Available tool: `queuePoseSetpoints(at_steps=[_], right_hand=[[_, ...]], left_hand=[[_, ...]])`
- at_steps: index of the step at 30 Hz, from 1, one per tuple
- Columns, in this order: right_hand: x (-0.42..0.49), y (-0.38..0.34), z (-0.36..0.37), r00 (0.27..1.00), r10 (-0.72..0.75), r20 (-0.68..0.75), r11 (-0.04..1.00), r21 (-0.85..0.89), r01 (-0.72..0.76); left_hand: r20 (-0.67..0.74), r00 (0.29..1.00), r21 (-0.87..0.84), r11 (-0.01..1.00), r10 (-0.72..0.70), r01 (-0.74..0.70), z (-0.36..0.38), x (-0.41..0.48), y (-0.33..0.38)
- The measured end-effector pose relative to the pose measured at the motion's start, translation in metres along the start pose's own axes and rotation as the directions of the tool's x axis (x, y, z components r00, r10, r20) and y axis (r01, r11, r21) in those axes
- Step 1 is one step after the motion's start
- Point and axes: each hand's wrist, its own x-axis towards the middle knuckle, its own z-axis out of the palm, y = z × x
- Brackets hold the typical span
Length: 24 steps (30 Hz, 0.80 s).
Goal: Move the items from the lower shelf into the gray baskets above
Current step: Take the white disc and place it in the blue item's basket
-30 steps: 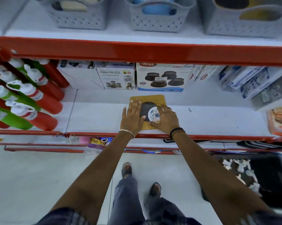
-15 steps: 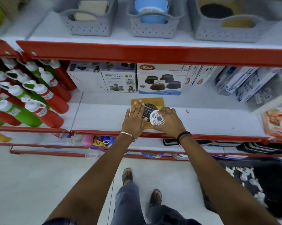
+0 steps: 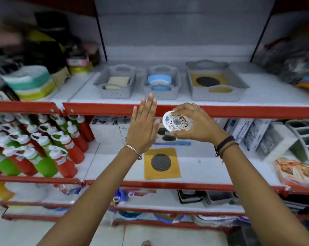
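My right hand (image 3: 194, 124) grips a small white dish with a blue floral pattern (image 3: 176, 123), held in the air in front of the upper shelf's red edge. My left hand (image 3: 143, 129) is raised beside it, flat, fingers straight, holding nothing. On the lower shelf below lies a yellow card with a dark round mesh disc (image 3: 161, 162). Three gray baskets stand on the upper shelf: the left one (image 3: 115, 92) with beige pads, the middle one (image 3: 160, 93) with blue round items, the wide right one (image 3: 216, 95) with a yellow card and dark disc.
Red and green squeeze bottles (image 3: 43, 148) fill the lower shelf at left. White product boxes (image 3: 107, 130) stand at its back, more boxes and a gray organizer (image 3: 303, 139) at right. Stacked tubs (image 3: 31, 82) sit on the upper shelf at left, bagged goods at right.
My right hand has lifted the floral dish off the yellow card and up to the level of the upper shelf's edge. My left hand has left the card and risen too. The view tilted upward.
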Motion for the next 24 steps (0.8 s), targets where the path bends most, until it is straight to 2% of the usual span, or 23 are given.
queuePoseSetpoints(at_steps=[6,10,15,19,24], right_hand=[[0.071,-0.008,-0.049,0.989,-0.064,-0.135,0.994,-0.095,0.051],[0.131,-0.006,-0.063,0.984,-0.054,-0.167,0.991,-0.134,0.032],[0.186,0.005,-0.049,0.997,0.055,-0.049,0.989,-0.132,-0.061],[0.205,0.021,-0.027,0.995,0.093,0.044,0.988,-0.131,-0.087],[0.21,0.039,-0.015,0.99,0.097,0.099,0.99,-0.115,-0.085]], left_hand=[[-0.069,0.997,0.064,0.997,0.042,-0.038,-0.032,0.081,-0.015],[-0.024,0.999,0.087,0.996,0.035,-0.033,-0.038,0.129,-0.039],[0.109,0.993,-0.015,0.999,0.044,-0.043,-0.03,0.17,-0.061],[0.314,0.949,0.077,0.995,0.031,-0.058,-0.021,0.189,-0.069],[0.411,0.911,0.169,0.98,0.025,-0.103,-0.01,0.196,-0.074]])
